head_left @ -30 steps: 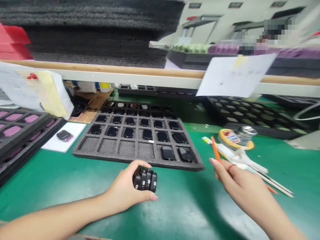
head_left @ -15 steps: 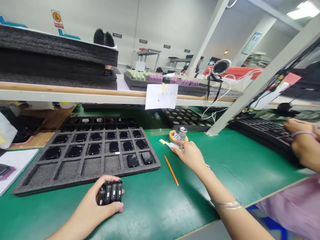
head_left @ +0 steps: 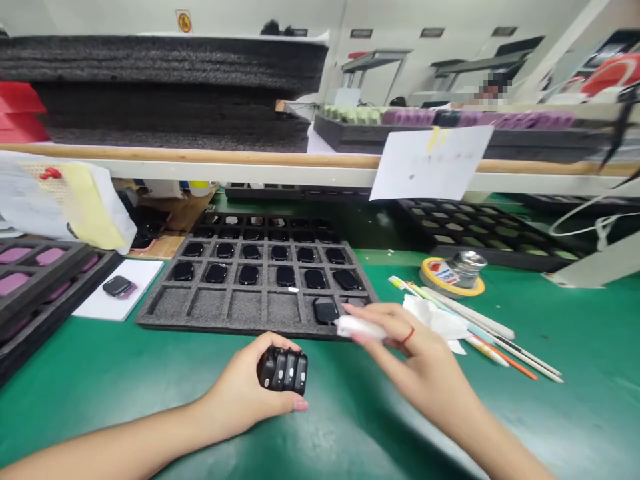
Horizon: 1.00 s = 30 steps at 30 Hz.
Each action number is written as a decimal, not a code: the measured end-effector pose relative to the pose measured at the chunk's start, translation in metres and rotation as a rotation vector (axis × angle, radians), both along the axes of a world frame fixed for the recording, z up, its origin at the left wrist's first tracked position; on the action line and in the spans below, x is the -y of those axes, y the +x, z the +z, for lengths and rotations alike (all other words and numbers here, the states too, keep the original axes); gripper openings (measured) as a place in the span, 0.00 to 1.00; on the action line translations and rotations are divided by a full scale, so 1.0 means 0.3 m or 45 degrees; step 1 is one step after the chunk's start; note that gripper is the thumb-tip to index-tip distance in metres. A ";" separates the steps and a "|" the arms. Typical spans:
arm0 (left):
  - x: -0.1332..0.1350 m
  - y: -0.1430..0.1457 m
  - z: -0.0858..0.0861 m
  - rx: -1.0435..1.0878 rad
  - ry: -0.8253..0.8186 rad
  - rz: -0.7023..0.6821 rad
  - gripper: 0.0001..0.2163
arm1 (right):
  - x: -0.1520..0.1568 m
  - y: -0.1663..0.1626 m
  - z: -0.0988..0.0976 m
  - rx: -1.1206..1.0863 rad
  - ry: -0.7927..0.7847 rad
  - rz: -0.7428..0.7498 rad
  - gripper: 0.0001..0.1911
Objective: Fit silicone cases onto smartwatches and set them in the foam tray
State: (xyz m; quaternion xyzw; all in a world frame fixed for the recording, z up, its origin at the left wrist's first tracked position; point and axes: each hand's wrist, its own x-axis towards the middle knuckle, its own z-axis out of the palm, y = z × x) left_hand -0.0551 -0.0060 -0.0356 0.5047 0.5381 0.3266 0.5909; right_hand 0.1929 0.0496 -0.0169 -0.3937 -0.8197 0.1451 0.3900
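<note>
My left hand [head_left: 240, 387] is wrapped round a short row of several black smartwatch bodies [head_left: 291, 371], standing on edge just above the green bench. Pinched between thumb and fingers of my right hand [head_left: 415, 343] is a small white wad [head_left: 361, 327], blurred, perhaps a folded wipe. It hovers at the front right corner of a grey foam tray [head_left: 165, 323], beside a black smartwatch [head_left: 325, 310] lying there. Another watch in the corner pocket is mostly hidden by my right fingers. Dark watches fill the rows behind, while several front pockets on the left are bare.
Right of my hand lie white tissue [head_left: 440, 317], swabs and thin sticks [head_left: 520, 353], a yellow tape roll [head_left: 477, 288] and a metal-topped bottle [head_left: 469, 265]. At left, one watch [head_left: 119, 287] rests on a white pad [head_left: 103, 308]. A shelf edge [head_left: 210, 165] runs across above the trays.
My view has turned left. My right hand has moved left from beside the tape roll to the tray's front right corner, with the white wad in it. My left hand keeps its hold.
</note>
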 end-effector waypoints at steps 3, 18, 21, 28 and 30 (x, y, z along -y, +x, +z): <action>0.000 0.005 -0.001 -0.023 0.027 0.016 0.26 | 0.084 -0.103 0.004 -0.081 -0.048 0.247 0.11; 0.004 0.015 0.000 -0.112 0.042 0.013 0.23 | 0.100 -0.201 -0.008 0.129 0.072 0.393 0.11; 0.004 0.018 -0.003 -0.125 0.040 0.017 0.23 | 0.112 -0.203 -0.012 0.178 0.114 0.377 0.13; 0.004 0.020 -0.005 -0.161 0.055 0.019 0.22 | 0.116 -0.208 -0.012 0.250 0.139 0.394 0.15; 0.005 0.021 -0.004 -0.173 0.054 0.025 0.23 | 0.115 -0.206 -0.013 0.243 0.152 0.363 0.14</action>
